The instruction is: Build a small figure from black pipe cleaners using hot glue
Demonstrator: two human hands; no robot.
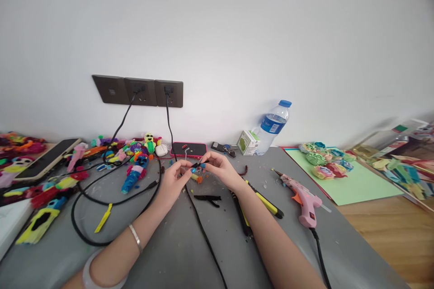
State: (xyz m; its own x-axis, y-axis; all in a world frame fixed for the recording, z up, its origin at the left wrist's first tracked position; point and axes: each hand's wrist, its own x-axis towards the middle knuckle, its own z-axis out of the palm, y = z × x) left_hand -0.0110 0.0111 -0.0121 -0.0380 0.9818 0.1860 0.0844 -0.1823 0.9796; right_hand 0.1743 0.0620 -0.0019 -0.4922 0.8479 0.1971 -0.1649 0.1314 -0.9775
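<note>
Black piece [197,165] at my fingertips, between my left hand [176,179] and right hand [219,168].
I pinch it from both sides, thumbs against forefingers, its long axis running roughly sideways from hand to hand, so neither is nearer. Just below my fingers lies an orange scrap [196,178]; nearer me, black strips [205,198]; well off to their right, a pink glue gun [308,205].
</note>
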